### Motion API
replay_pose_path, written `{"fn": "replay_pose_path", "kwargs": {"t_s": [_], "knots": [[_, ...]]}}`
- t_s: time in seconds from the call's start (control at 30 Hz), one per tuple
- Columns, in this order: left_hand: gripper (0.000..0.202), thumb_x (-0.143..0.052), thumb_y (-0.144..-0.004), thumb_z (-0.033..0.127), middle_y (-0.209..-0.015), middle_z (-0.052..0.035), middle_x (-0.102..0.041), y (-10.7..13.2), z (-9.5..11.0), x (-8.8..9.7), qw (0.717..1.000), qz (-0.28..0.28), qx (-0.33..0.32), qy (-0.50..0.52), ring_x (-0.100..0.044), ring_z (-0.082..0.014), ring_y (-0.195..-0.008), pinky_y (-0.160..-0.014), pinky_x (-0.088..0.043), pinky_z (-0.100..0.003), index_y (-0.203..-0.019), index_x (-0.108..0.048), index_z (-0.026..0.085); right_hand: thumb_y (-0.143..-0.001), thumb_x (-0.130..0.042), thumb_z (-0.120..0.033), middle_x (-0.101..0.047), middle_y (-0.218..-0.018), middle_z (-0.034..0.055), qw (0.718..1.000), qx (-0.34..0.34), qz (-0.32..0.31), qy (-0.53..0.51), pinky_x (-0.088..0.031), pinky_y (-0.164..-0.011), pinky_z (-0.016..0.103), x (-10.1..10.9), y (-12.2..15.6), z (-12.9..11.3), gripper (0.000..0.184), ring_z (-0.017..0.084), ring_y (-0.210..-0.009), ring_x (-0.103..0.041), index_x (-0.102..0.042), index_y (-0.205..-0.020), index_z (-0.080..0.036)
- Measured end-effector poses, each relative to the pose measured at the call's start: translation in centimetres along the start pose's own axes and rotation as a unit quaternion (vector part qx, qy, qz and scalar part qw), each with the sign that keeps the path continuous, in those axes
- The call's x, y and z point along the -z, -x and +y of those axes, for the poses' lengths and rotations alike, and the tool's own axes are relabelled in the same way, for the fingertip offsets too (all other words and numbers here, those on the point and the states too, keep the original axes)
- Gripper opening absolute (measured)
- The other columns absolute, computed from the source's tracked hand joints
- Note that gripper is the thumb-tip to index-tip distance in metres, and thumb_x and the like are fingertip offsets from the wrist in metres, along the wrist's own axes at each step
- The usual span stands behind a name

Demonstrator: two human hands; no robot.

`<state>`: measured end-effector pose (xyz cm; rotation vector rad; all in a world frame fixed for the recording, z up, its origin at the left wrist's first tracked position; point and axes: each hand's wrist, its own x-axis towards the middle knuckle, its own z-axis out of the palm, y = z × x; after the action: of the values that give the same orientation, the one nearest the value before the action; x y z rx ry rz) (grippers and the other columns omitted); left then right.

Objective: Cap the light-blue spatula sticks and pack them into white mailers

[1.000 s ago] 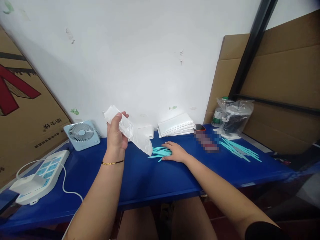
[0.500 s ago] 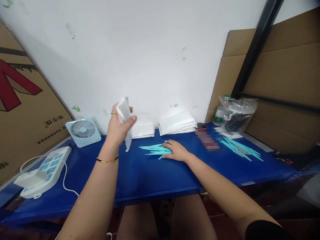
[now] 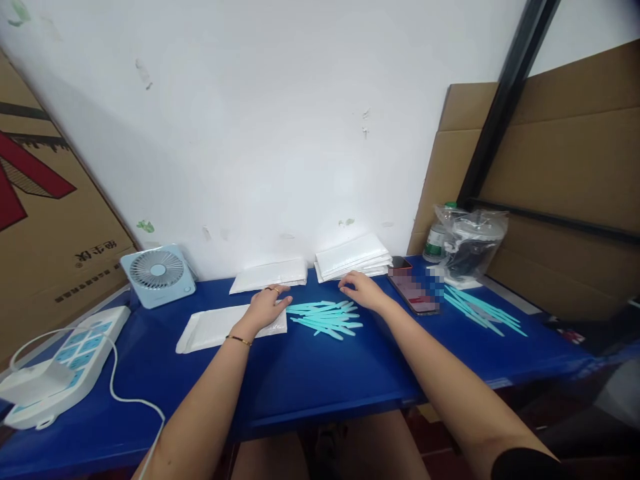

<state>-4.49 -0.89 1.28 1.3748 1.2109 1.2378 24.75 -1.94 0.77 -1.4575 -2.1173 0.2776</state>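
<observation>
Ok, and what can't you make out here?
Head view: phone screen, blurred by mosaic.
Head view: part of the front white mailer, under the left hand.
Head view: what the dark item is, veiled by clear bag.
Head view: printed cardboard box, cut off by left edge.

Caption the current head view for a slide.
Left hand over a white mailer, right hand beside a loose pile of turquoise sticks on a blue table.
</observation>
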Motion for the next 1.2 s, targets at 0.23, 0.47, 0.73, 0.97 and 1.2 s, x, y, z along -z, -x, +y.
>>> {"fn": "replay_pose_path", "kwargs": {"t_s": [0.23, 0.47, 0.73, 0.97, 1.2], "knots": [[0.009, -0.070, -0.061, 0.023, -0.072, 0.0003, -0.062, -2.3, -0.5, -3.5, 0.922, -0.158, -0.003, -0.354, -0.060, -0.0217, -0.092, -0.087, -0.041, -0.029, -0.063, -0.061, 0.022, -0.062, -0.073, -0.030, -0.064, -0.080, 0.0037, 0.994, -0.026, -0.101, -0.037, -0.041, -0.064, 0.023, -3.1, -2.9, -1.2, 0.014, 0.017, -0.077, -0.057, -0.070, -0.065, -0.017], [0.014, -0.052, -0.081, 0.030, -0.080, 0.0010, -0.067, -2.6, -0.6, -3.3, 0.837, -0.157, -0.140, -0.504, -0.059, -0.0178, -0.086, -0.079, -0.037, -0.029, -0.079, -0.065, 0.025, -0.075, -0.061, -0.035, -0.058, -0.063, -0.0014, 0.987, -0.048, -0.089, -0.121, -0.034, -0.051, 0.021, -2.6, -2.0, 1.6, 0.020, 0.010, -0.056, -0.048, -0.065, -0.076, -0.016], [0.020, -0.061, -0.076, 0.039, -0.099, -0.0001, -0.065, -2.6, -0.5, -3.1, 0.838, -0.153, -0.175, -0.494, -0.056, -0.0197, -0.096, -0.085, -0.035, -0.032, -0.090, -0.066, 0.027, -0.074, -0.062, -0.033, -0.060, -0.080, 0.0018, 0.992, -0.050, -0.034, -0.112, -0.039, -0.064, 0.025, -0.5, -1.3, 3.3, 0.017, 0.013, -0.069, -0.050, -0.067, -0.074, -0.017], [0.015, -0.060, -0.077, 0.037, -0.079, 0.0027, -0.066, -2.1, -0.7, -3.5, 0.828, -0.235, -0.131, -0.492, -0.059, -0.0153, -0.079, -0.078, -0.035, -0.029, -0.073, -0.066, 0.023, -0.076, -0.062, -0.036, -0.063, -0.084, 0.0031, 0.993, 0.023, -0.053, -0.100, -0.040, -0.067, 0.025, -1.7, -1.2, 0.3, 0.019, 0.014, -0.073, -0.054, -0.071, -0.085, -0.021], [0.013, -0.061, -0.079, 0.036, -0.084, -0.0011, -0.066, -2.2, -0.9, -5.4, 0.842, -0.119, -0.199, -0.488, -0.057, -0.0205, -0.092, -0.086, -0.032, -0.035, -0.079, -0.066, 0.024, -0.081, -0.057, -0.033, -0.066, -0.070, 0.0009, 0.994, 0.026, -0.068, -0.083, -0.037, -0.059, 0.024, -2.3, -1.8, 0.4, 0.020, 0.013, -0.062, -0.055, -0.072, -0.082, -0.020]]}}
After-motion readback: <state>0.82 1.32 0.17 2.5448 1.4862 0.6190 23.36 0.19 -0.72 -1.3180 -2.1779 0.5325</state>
